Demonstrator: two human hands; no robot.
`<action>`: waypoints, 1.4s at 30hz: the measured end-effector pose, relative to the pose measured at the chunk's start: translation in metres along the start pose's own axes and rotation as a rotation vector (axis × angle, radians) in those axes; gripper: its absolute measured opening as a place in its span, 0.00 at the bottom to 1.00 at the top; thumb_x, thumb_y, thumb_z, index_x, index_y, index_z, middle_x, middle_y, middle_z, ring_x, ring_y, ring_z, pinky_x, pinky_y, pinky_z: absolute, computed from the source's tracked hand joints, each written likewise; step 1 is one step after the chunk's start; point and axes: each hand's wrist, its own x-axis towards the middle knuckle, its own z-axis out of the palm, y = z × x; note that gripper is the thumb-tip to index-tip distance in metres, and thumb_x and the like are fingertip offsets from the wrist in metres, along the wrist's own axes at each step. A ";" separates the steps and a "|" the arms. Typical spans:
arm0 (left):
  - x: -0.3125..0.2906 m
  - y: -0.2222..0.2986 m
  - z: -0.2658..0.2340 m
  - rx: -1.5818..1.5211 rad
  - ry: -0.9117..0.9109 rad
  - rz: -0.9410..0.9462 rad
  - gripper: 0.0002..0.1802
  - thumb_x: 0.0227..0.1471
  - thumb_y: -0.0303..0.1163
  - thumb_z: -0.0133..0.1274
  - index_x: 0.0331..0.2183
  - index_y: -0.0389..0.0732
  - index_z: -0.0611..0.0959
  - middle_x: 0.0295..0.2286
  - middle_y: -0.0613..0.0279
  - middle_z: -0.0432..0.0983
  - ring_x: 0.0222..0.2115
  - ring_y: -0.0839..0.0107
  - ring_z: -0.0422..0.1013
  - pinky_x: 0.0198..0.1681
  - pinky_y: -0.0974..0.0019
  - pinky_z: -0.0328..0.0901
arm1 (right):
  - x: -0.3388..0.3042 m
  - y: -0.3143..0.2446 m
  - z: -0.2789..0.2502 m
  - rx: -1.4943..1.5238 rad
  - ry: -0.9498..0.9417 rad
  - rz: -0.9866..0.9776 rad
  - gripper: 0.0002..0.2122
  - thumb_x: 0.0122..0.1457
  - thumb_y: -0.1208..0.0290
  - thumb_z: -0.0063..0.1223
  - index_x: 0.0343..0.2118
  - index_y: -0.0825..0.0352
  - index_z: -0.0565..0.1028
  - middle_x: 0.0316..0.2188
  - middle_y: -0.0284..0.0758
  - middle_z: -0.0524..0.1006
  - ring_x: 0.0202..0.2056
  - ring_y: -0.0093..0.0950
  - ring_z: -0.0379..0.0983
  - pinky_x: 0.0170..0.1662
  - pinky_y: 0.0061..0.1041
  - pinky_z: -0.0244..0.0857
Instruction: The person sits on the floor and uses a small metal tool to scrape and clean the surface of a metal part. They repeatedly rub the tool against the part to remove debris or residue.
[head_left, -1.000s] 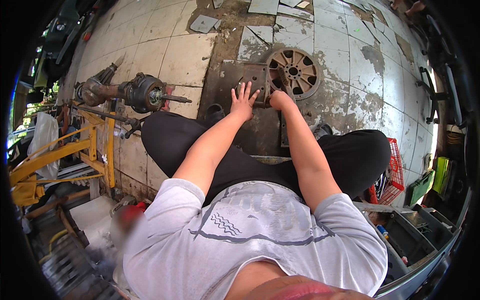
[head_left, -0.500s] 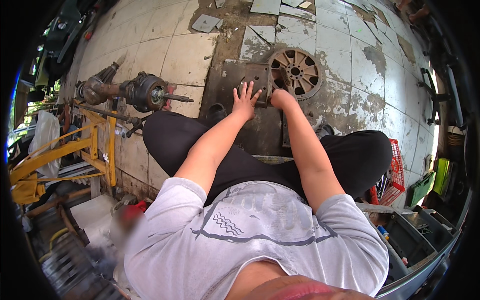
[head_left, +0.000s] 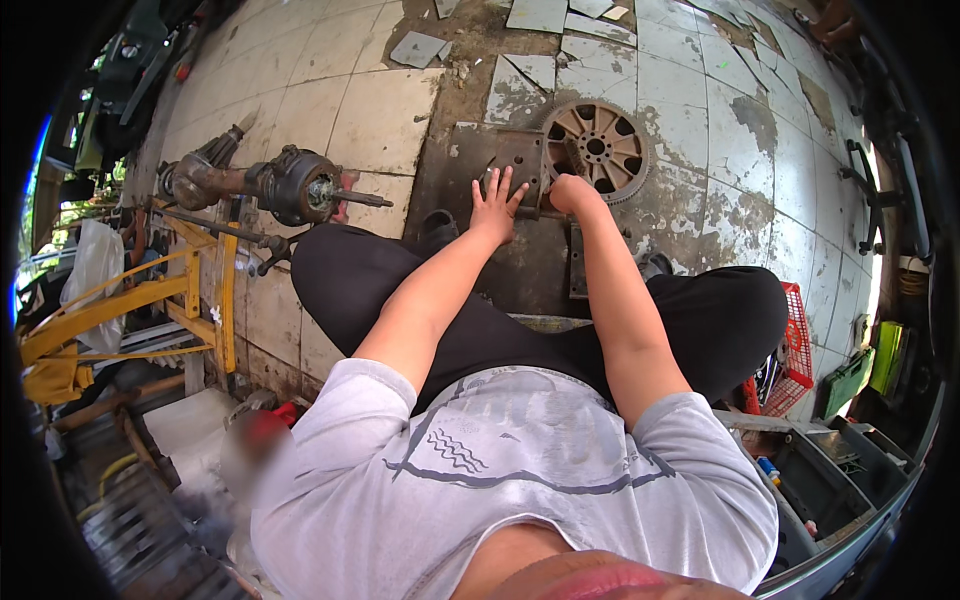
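A dark, flat metal plate with round holes (head_left: 518, 150) lies on the floor in front of my crossed legs. On its near part rests my left hand (head_left: 493, 212), palm down with the fingers spread. My right hand (head_left: 573, 194) is closed in a fist at the plate's right edge. A narrow brownish thing seems to stick out beyond the fist, but its kind is unclear. Just past that fist lies a rusty toothed flywheel (head_left: 610, 147) with spokes and a centre hole, next to the plate.
To the left are a greasy axle housing with a shaft (head_left: 295, 187) and a yellow metal frame (head_left: 226, 300). A red plastic basket (head_left: 795, 350) stands by my right knee, near a grey compartmented tray (head_left: 820, 470). Broken tiles (head_left: 418, 48) lie on the far floor.
My right fist has shifted slightly forward along the plate's edge. The left hand stays spread on the plate. The whole view has moved a little.
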 end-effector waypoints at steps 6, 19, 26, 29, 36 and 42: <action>0.003 0.003 -0.010 -0.021 -0.006 0.016 0.60 0.53 0.47 0.63 0.75 0.64 0.42 0.74 0.54 0.19 0.74 0.47 0.21 0.70 0.29 0.30 | 0.009 0.011 0.028 0.080 0.119 -0.011 0.18 0.59 0.73 0.52 0.52 0.65 0.82 0.55 0.45 0.80 0.57 0.45 0.76 0.58 0.45 0.72; 0.008 0.005 0.006 0.016 0.078 0.022 0.67 0.47 0.52 0.68 0.75 0.62 0.41 0.74 0.52 0.19 0.74 0.47 0.22 0.70 0.28 0.34 | 0.022 0.027 0.019 0.099 0.153 -0.114 0.15 0.63 0.68 0.49 0.46 0.68 0.84 0.50 0.50 0.81 0.51 0.49 0.79 0.52 0.45 0.74; 0.010 0.002 0.006 0.039 0.097 0.014 0.66 0.48 0.52 0.67 0.75 0.62 0.41 0.74 0.52 0.19 0.74 0.47 0.21 0.70 0.27 0.33 | 0.025 0.024 0.024 0.091 0.153 -0.126 0.16 0.62 0.71 0.48 0.46 0.67 0.84 0.50 0.48 0.81 0.53 0.48 0.78 0.54 0.46 0.73; 0.012 0.006 0.001 0.030 0.092 0.021 0.65 0.49 0.51 0.67 0.75 0.62 0.41 0.74 0.52 0.19 0.74 0.47 0.22 0.70 0.28 0.33 | 0.035 0.027 0.030 -0.032 0.160 -0.123 0.16 0.62 0.71 0.48 0.46 0.67 0.84 0.50 0.47 0.82 0.52 0.47 0.78 0.55 0.44 0.73; 0.006 0.002 0.003 0.019 0.058 0.012 0.64 0.49 0.51 0.66 0.75 0.62 0.42 0.74 0.52 0.19 0.74 0.47 0.22 0.70 0.28 0.33 | 0.026 0.028 0.018 -0.039 0.139 -0.236 0.16 0.66 0.65 0.47 0.43 0.69 0.85 0.44 0.50 0.83 0.48 0.49 0.80 0.51 0.44 0.75; 0.008 0.006 -0.005 -0.006 0.032 0.030 0.64 0.49 0.50 0.67 0.74 0.63 0.42 0.74 0.53 0.20 0.74 0.46 0.22 0.70 0.28 0.33 | 0.024 0.036 0.043 0.100 0.228 -0.164 0.16 0.66 0.66 0.46 0.44 0.69 0.84 0.47 0.50 0.82 0.50 0.47 0.79 0.54 0.45 0.73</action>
